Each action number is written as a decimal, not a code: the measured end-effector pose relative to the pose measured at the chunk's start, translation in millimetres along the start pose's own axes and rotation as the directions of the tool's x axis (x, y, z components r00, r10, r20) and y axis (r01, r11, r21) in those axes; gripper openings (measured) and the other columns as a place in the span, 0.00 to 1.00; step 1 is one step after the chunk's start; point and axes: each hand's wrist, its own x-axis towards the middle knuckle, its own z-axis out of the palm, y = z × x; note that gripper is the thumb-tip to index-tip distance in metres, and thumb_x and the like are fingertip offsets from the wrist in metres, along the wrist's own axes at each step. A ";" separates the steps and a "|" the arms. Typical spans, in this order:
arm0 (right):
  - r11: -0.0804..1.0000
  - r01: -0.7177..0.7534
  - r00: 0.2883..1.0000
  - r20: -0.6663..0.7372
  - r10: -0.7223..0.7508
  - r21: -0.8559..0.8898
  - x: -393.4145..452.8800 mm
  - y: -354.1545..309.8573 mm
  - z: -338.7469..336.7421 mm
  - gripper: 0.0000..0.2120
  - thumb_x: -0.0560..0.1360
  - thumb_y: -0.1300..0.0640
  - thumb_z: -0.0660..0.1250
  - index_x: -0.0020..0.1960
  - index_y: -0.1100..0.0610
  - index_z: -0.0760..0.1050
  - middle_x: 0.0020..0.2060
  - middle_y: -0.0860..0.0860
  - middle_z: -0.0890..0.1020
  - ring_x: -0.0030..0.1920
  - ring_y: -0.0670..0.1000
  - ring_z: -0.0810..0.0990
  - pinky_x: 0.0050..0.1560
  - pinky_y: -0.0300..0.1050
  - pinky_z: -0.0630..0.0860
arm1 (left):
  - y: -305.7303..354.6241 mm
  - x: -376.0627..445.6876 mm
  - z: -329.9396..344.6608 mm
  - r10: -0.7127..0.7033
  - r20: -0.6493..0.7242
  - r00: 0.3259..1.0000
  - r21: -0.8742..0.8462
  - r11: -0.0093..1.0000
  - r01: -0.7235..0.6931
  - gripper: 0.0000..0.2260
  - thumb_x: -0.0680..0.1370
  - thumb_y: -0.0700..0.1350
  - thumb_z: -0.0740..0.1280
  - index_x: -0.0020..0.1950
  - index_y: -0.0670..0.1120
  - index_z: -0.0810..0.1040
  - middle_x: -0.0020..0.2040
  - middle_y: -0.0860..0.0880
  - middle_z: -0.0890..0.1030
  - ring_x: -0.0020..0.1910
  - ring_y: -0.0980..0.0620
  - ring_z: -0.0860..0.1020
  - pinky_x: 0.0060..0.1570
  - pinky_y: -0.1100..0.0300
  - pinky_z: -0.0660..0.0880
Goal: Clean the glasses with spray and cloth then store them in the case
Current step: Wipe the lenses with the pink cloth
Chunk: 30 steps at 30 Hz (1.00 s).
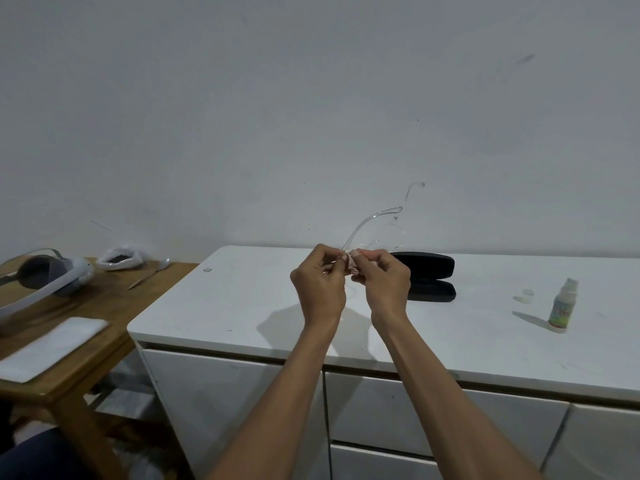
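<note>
A white cabinet with a smooth flat top [242,306] filled the middle and right of the view, drawers below it; a brown wooden side table [104,306] stood against its left end, carrying a white and grey headset [48,278], a flat white rectangular pad [52,344] and a crumpled clear plastic bag [121,258]. Two bare forearms reached up from the bottom edge and met above the cabinet top. A black hard-shell glasses case [431,278] lay open on the cabinet just behind and to the right of the hands. The left hand [320,289] and the right hand [381,284] were closed together, fingertips pinched on a small bunched pale pink cloth [353,265] wrapped about one lens of the clear-framed, thin-rimmed glasses [381,233]; the glasses were held off the surface, the other lens and one temple arm sticking up and to the right against the white wall. A small white spray bottle with a green label [561,306] stood upright well to the right, uncapped; its small clear round cap [526,295] lay near it on its left.
</note>
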 end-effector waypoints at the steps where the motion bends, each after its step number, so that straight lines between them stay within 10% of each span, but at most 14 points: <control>1: 1.000 -0.014 0.998 0.056 0.015 -0.013 1.3 -1.2 -2.8 0.02 0.74 0.61 0.76 0.43 0.58 0.85 0.39 0.55 0.86 0.40 0.54 0.85 0.41 0.42 0.82 | -1.6 0.8 -1.3 -0.013 -0.004 1.000 -0.009 1.000 0.013 0.04 0.75 0.32 0.73 0.42 0.39 0.82 0.35 0.47 0.85 0.36 0.52 0.86 0.40 0.48 0.85; 8: 0.990 -0.037 0.962 0.263 0.072 -0.137 3.2 0.6 -24.5 0.02 0.73 0.64 0.75 0.42 0.61 0.86 0.33 0.55 0.84 0.34 0.50 0.82 0.40 0.43 0.80 | -11.7 -3.0 -8.9 -0.141 0.018 0.990 -0.066 0.988 0.142 0.06 0.74 0.30 0.73 0.40 0.38 0.83 0.37 0.43 0.85 0.38 0.48 0.86 0.41 0.53 0.85; 21: 0.994 0.085 0.965 -0.243 -0.097 -0.062 -6.1 7.0 11.1 0.03 0.75 0.59 0.75 0.43 0.58 0.83 0.36 0.49 0.84 0.37 0.48 0.81 0.41 0.41 0.76 | 4.2 1.8 -6.0 0.070 0.132 0.989 0.091 0.992 -0.083 0.05 0.75 0.31 0.71 0.41 0.40 0.81 0.35 0.47 0.84 0.35 0.52 0.84 0.40 0.51 0.83; 30: 0.996 0.082 0.990 -0.122 -0.076 0.043 5.0 5.8 12.8 0.05 0.74 0.60 0.76 0.40 0.56 0.82 0.39 0.51 0.86 0.44 0.54 0.85 0.46 0.49 0.83 | 6.6 11.4 -7.0 0.095 0.116 0.989 0.063 0.993 -0.103 0.04 0.76 0.33 0.72 0.42 0.39 0.82 0.35 0.47 0.85 0.35 0.49 0.84 0.38 0.47 0.83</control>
